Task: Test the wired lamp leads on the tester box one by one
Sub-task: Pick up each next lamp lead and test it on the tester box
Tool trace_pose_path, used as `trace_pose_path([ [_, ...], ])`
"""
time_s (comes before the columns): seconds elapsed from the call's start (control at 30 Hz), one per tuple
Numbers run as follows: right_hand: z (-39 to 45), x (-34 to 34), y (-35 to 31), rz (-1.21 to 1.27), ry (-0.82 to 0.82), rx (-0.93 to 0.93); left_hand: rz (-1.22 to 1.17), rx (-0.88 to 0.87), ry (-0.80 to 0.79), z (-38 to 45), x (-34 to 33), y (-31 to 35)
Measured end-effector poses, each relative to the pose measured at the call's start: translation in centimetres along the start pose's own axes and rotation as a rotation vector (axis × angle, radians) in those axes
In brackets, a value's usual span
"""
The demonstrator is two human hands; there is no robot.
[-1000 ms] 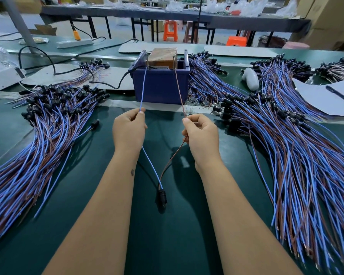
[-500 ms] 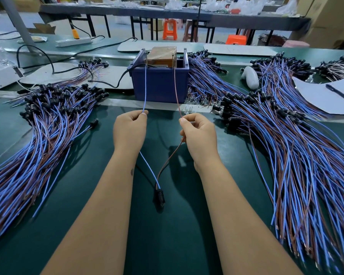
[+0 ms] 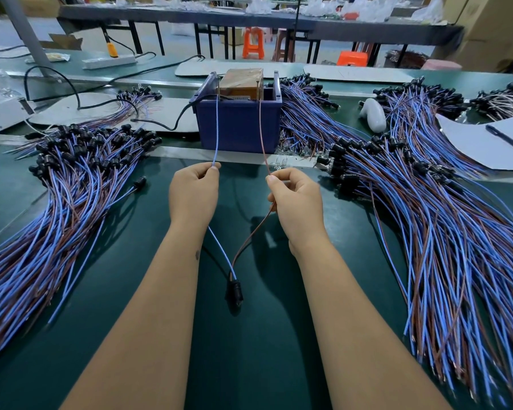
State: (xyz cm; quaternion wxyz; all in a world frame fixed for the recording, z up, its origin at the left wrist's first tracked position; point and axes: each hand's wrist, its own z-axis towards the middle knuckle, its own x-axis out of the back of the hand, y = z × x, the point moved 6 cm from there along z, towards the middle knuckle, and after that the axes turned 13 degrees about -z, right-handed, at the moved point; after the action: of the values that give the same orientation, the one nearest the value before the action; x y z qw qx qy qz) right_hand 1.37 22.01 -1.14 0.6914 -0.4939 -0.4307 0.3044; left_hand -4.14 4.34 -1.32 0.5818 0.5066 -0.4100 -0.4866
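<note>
Bright, even overhead light, soft shadows beneath the forearms, wide-angle bending at edges, blurred background.

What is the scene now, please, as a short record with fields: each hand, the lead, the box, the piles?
left hand: pinches the blue wire
right hand: pinches the brown wire
wire ends: reach up to the top of the tester box
lamp socket: hangs below, between the forearms
piles: left pile, right pile
</note>
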Motion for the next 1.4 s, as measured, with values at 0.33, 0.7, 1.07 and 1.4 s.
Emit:
trace_pose_path([
  [0.33,-0.1,-0.1,-0.1,-0.013,-0.010,0.014,0.005,-0.006,0.003,0.1,0.0,0.0],
  [0.7,-0.3,-0.1,-0.2,-0.007,-0.016,0.007,0.012,0.009,-0.010,-0.3,-0.2,0.0],
  [1.07,-0.5,0.0,-0.7,-0.021,-0.025,0.015,0.017,0.001,-0.011,-0.2,-0.2,-0.2],
  [1.4,-0.8,0.3,-1.1,0.033,0.007,0.041,0.026,0.006,-0.003,0.1,-0.2,-0.4],
])
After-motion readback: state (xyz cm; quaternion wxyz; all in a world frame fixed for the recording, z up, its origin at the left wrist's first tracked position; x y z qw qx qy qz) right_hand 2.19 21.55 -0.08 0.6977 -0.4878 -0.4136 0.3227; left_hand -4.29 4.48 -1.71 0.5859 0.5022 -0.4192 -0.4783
